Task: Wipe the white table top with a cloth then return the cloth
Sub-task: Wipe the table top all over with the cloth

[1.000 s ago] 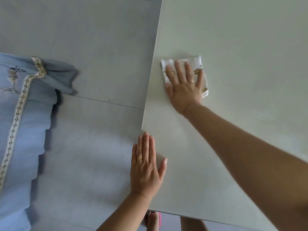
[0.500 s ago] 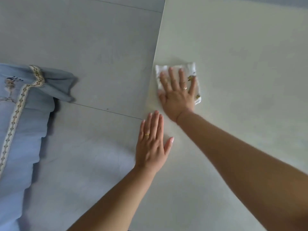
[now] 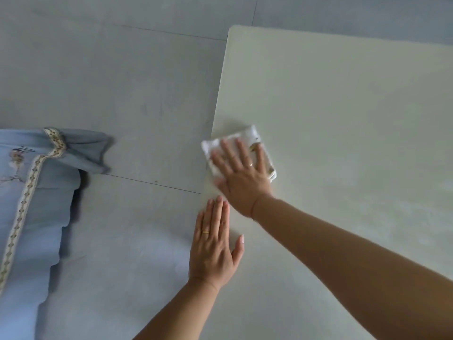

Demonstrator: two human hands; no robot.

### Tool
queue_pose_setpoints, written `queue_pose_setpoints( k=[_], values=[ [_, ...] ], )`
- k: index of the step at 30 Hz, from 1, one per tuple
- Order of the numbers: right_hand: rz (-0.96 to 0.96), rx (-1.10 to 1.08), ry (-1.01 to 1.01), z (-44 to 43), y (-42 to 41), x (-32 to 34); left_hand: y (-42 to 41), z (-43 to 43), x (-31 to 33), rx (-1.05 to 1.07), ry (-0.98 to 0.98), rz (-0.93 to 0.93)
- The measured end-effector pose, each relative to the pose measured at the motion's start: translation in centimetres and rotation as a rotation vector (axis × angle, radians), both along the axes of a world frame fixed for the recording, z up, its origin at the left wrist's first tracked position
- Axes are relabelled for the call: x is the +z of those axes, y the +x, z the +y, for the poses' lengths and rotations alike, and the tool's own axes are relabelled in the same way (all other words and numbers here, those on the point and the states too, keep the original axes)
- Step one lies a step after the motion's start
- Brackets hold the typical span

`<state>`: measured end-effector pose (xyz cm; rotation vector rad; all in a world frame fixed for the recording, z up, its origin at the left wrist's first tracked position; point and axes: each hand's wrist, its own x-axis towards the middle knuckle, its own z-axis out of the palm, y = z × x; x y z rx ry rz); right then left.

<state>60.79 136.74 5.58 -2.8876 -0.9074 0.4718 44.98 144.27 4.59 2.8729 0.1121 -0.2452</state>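
Note:
A folded white cloth with small yellow-brown prints lies at the left edge of the white table top, one corner hanging slightly past the edge. My right hand lies flat on the cloth with straight, spread fingers and presses it onto the table. My left hand rests flat with straight fingers on the table's left edge, just below the right wrist. It wears a gold ring and holds nothing.
Grey tiled floor fills the left and top of the view. A light blue fabric item with patterned trim lies on the floor at the far left. The table's far left corner shows at the top.
My right hand has slid the cloth left, to the table's edge and slightly over it. The view has tilted, bringing the table's far corner into sight. My left hand has moved forward along the edge towards the right wrist.

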Motion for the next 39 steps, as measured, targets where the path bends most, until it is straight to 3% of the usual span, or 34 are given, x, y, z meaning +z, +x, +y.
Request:
queue_pose_setpoints(
  k=[3,8,10,16,17,20,22,25,28,29,31,34,36,39],
  values=[
    [0.028,0.164,0.022,-2.0,1.8,0.4,0.0,0.1,-0.1,0.004,-0.009,0.006],
    [-0.066,-0.257,0.051,-0.6,4.0,0.3,0.1,0.1,-0.2,0.007,-0.040,0.000],
    [-0.054,-0.306,0.025,1.8,2.0,-0.1,0.1,0.2,-0.2,0.012,-0.051,0.005],
    [-0.087,0.107,-0.057,-0.7,2.6,-0.3,0.0,0.3,-0.3,-0.015,-0.068,0.000],
    [-0.095,0.046,-0.066,-1.8,3.9,-0.4,0.1,0.3,-0.2,-0.018,-0.070,-0.004],
    [-0.056,-0.431,-0.040,-1.4,5.2,-0.4,0.2,0.4,-0.2,-0.024,-0.080,0.012],
    [-0.027,-0.550,0.004,2.1,3.4,-0.3,0.2,0.4,-0.3,-0.035,-0.074,0.012],
    [-0.006,-0.218,0.008,4.5,0.1,-0.4,-0.1,0.4,-0.7,-0.060,-0.023,0.003],
    [-0.061,0.008,-0.027,1.1,2.7,-0.2,0.0,0.4,-0.8,-0.035,0.001,-0.030],
    [-0.082,-0.036,-0.047,-0.2,4.4,-0.3,0.2,0.5,-0.9,-0.034,0.003,-0.039],
    [-0.065,-0.328,-0.060,-1.6,7.3,-0.5,0.1,0.5,-0.9,-0.055,-0.010,-0.045],
    [-0.038,-0.716,0.019,1.9,7.2,-0.6,0.0,0.5,-1.2,-0.025,-0.040,-0.064],
    [-0.024,-0.593,0.045,4.9,4.8,-0.6,-0.1,0.6,-1.3,-0.019,-0.049,-0.084],
    [-0.037,-0.138,0.017,3.2,4.1,-0.2,0.1,0.7,-1.0,-0.031,-0.088,-0.068]
  ],
)
